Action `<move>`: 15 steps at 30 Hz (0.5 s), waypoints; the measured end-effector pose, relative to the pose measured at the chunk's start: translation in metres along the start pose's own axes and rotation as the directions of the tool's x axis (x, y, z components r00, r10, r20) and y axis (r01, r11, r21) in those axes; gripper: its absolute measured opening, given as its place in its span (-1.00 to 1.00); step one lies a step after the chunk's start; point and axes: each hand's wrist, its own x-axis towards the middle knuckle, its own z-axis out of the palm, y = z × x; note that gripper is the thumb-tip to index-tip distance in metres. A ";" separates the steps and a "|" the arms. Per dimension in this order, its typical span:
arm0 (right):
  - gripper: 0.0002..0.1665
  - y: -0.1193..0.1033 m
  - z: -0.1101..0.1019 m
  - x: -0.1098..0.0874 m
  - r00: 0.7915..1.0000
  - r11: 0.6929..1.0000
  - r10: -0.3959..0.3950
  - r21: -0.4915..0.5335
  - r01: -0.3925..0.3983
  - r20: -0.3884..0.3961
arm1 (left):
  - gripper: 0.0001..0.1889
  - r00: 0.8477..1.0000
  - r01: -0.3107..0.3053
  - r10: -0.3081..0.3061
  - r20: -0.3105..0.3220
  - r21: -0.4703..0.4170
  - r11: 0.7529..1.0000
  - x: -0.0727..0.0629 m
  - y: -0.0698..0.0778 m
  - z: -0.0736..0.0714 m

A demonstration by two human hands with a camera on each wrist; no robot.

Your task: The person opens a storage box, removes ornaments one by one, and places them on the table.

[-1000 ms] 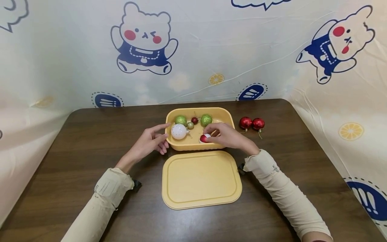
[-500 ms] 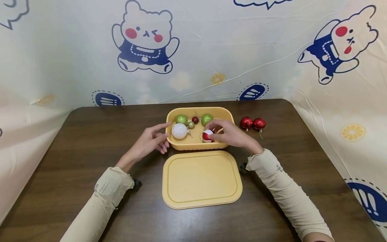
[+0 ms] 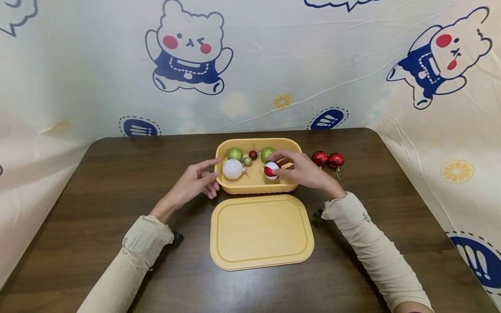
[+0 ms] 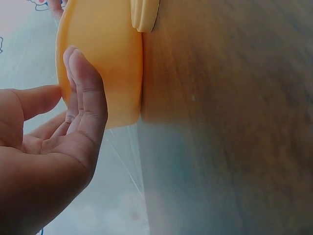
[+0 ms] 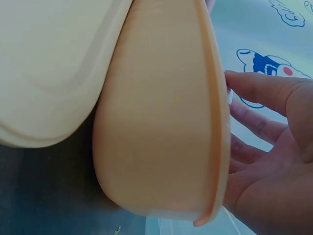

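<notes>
While the red-and-white ball [image 3: 271,170] is pinched by the right hand [image 3: 303,170] over the yellow box [image 3: 256,190], nearer its right edge, the left edge is touched by the left hand [image 3: 192,180], fingers spread, presumably for steadying

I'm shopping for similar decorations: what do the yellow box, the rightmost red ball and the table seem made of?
Yellow box: probably molded plastic, satin; smooth walls, evenly colored, rounded corners.
Rightmost red ball: perhaps plastic or glass, glossy; bright highlights.
Table: wood or wood-look laminate, slight sheen; brown grain.
</notes>
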 end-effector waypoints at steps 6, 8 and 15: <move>-0.64 -0.002 -0.005 -0.002 1.000 1.000 0.001 0.008 0.000 -0.030 | -0.48 1.000 0.000 0.000 -0.001 -0.008 1.000 0.000 0.001 0.000; -0.66 -0.002 -0.007 -0.002 0.999 1.000 -0.007 0.013 0.007 -0.038 | -0.48 1.000 0.002 -0.002 -0.001 -0.009 1.000 0.000 0.001 0.000; -0.66 -0.003 -0.015 -0.004 0.998 1.000 -0.020 -0.001 0.020 -0.066 | -0.48 1.000 0.000 0.000 -0.001 -0.011 1.000 -0.001 0.001 0.000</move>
